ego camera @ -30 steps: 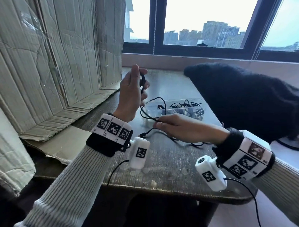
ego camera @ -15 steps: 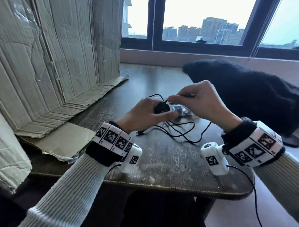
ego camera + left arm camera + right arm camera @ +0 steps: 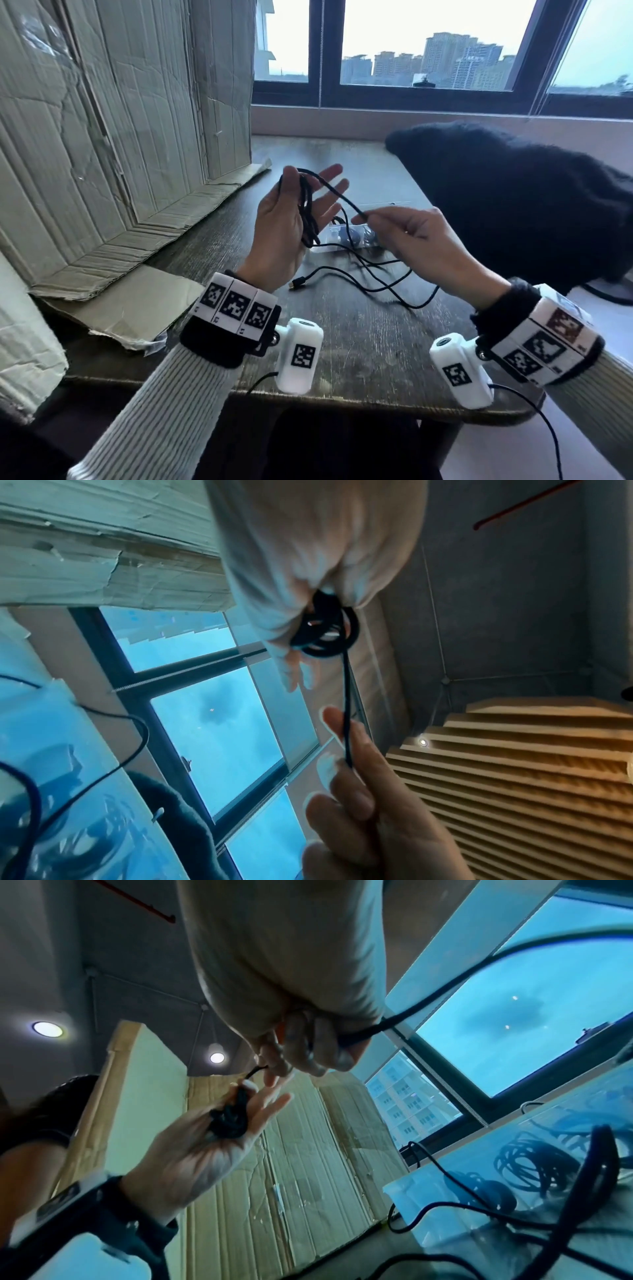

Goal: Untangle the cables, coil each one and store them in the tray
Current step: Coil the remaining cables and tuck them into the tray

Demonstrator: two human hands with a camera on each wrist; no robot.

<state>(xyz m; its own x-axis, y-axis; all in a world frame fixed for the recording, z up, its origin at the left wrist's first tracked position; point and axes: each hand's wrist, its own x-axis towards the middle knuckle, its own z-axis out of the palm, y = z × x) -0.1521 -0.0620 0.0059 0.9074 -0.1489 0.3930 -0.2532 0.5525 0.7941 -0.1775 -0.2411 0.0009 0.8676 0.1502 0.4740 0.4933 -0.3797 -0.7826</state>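
Observation:
My left hand (image 3: 291,222) is raised above the table, palm toward me, fingers straight. Several loops of a black cable (image 3: 306,212) hang round its thumb and across the palm. The wrist views show the same coil (image 3: 229,1121) (image 3: 323,631). One strand runs right to my right hand (image 3: 421,236), which pinches it between thumb and fingertips (image 3: 352,750). The cable's slack (image 3: 376,284) trails over the table to a plug (image 3: 297,283). Behind the hands stands the clear tray (image 3: 428,1204), partly hidden, with coiled dark cables (image 3: 534,1161) inside.
Flattened cardboard (image 3: 102,137) leans along the left and spreads onto the wooden table (image 3: 359,342). A black fleece garment (image 3: 513,205) covers the right rear of the table. A window lies beyond.
Both hands have risen from beside the tray. The left hand has turned palm up with its fingers spread, and the right hand has drawn a strand out to the right.

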